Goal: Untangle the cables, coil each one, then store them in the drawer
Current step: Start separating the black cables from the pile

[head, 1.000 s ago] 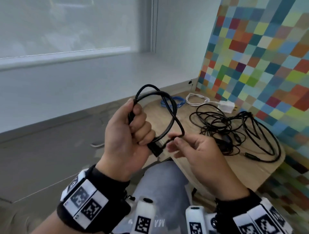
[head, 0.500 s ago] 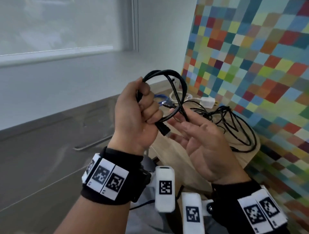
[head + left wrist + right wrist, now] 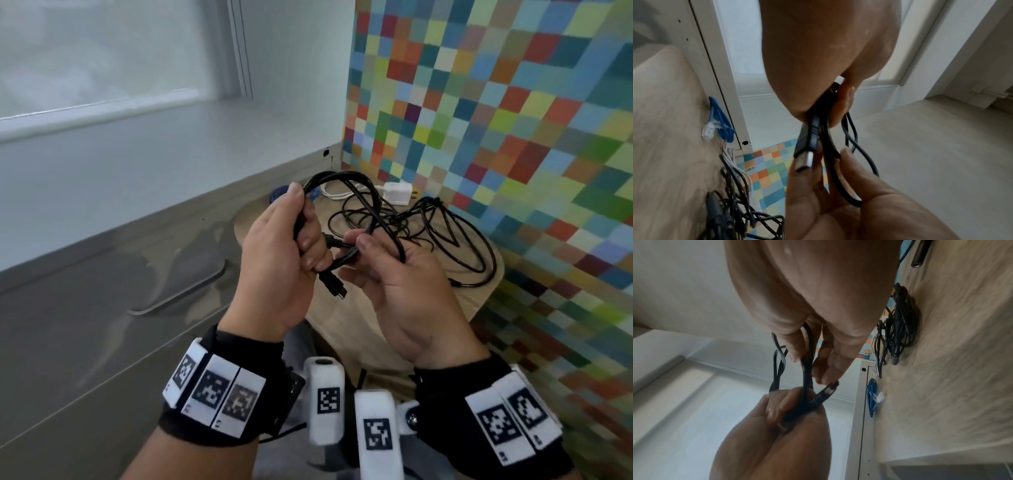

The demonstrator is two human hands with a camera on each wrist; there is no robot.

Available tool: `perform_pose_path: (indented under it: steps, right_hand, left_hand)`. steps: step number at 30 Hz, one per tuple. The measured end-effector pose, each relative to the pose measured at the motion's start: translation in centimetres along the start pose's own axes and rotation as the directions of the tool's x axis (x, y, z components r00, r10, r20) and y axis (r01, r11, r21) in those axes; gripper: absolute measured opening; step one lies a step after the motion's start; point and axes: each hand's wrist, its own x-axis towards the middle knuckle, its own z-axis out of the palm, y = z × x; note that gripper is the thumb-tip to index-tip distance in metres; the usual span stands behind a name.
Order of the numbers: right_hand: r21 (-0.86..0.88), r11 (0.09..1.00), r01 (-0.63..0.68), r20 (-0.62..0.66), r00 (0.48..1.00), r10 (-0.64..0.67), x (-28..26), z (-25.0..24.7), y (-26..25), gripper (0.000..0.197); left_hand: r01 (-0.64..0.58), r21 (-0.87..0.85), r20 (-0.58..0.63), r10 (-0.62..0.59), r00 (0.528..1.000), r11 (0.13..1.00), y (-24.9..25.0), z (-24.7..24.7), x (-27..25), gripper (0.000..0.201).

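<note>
A black cable (image 3: 344, 178) is looped in the air in front of me. My left hand (image 3: 308, 246) grips the gathered loops in a fist, and one metal-tipped plug (image 3: 334, 288) hangs out below it. My right hand (image 3: 358, 245) pinches a strand just right of the fist, and a loop runs across its palm. In the left wrist view the plug (image 3: 803, 155) lies against the right hand's fingers (image 3: 846, 155). The right wrist view shows my fingertips (image 3: 824, 371) on the cable (image 3: 807, 366) beside its other plug (image 3: 827, 391).
Behind my hands a small wooden table (image 3: 342, 325) carries a tangle of thin black cables (image 3: 445, 236), a white charger (image 3: 397, 193) with its white cord, and a blue cable (image 3: 279, 193). At the left is a grey drawer front with a curved handle (image 3: 181, 294). A coloured-tile wall stands at the right.
My right hand went from an open palm under the loop to pinching the strand. Both hands sit lower and nearer the table, and my view has swung to the right.
</note>
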Motion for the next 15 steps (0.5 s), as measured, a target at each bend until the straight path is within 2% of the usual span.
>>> perform_pose_path:
  steps: [3,8,11,15]
  right_hand:
    - [0.099,0.995,-0.015,0.003,1.000,0.015,0.1,0.0,-0.2,0.016]
    - [0.169,0.986,0.014,-0.025,1.000,-0.009,-0.1,-0.4,-0.4,0.016]
    - [0.206,0.978,0.037,-0.004,0.999,-0.037,-0.1,-0.9,-1.0,0.014]
    - [0.257,0.966,0.038,-0.002,0.999,-0.039,-0.2,-0.9,-1.0,0.013]
  left_hand:
    - [-0.010,0.071,0.043,0.007,0.999,0.997,0.2,-0.4,-0.1,0.037]
    - [-0.067,0.195,0.139,0.040,0.990,0.979,0.3,-1.7,0.1,0.032]
    - [-0.106,0.263,0.148,0.069,0.987,0.959,0.1,-2.6,-0.1,0.031]
    - [-0.137,0.266,0.160,0.096,0.982,0.954,-0.3,-2.5,0.0,0.031]
